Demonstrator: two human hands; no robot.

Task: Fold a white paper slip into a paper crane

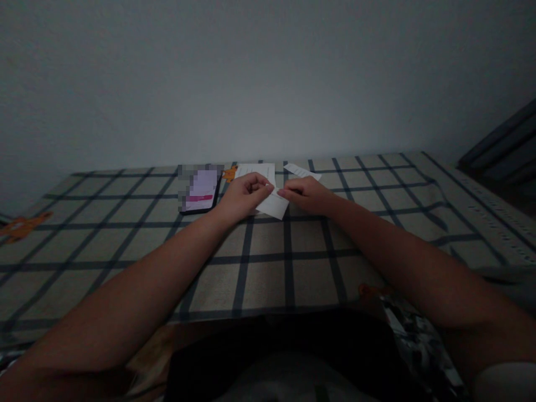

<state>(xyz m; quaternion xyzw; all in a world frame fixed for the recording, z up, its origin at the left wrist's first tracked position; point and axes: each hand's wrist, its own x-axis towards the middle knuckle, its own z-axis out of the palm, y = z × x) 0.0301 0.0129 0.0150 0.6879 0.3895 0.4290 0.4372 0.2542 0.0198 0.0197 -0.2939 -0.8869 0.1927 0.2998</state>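
Checked worktop (268, 285); phone (200, 187) far left of centre. Our left hand (245, 195) and right hand (310, 194) seem to pinch the far edge of the white paper (273, 207), between them. We'd keep both pinches light, level, close together.
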